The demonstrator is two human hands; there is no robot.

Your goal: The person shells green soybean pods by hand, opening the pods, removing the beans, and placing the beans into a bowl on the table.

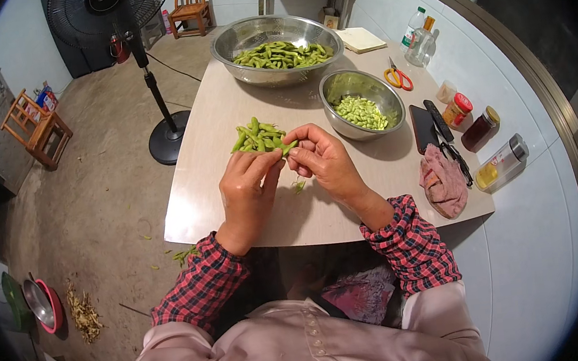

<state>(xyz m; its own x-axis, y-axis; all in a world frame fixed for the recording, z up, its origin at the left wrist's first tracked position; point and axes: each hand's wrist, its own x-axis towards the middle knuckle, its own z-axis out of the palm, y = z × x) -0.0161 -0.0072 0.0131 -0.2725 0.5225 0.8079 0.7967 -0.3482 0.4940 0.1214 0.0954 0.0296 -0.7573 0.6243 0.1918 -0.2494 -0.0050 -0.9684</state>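
Between my two hands is a green soybean pod (290,148). My left hand (250,184) pinches its left end with thumb and forefinger, and my right hand (321,159) grips the other end. Just beyond my fingers lies a small pile of soybean pods (258,133) on the pale tabletop (206,188). A few pod scraps (298,186) rest on the table below my hands. Ahead to the right, a steel bowl (334,118) holds shelled green beans (359,112). Farther back stands a large perforated steel basin (226,69) with many unshelled pods (282,55).
Red-and-orange-handled scissors (398,79) lie right of the bowl. Along the wall are bottles (419,45), jars (480,129), a glass tumbler (501,164), a phone (423,127) and a pink cloth (444,182). A standing fan (155,89) is left of the table; pods (184,254) litter the floor.
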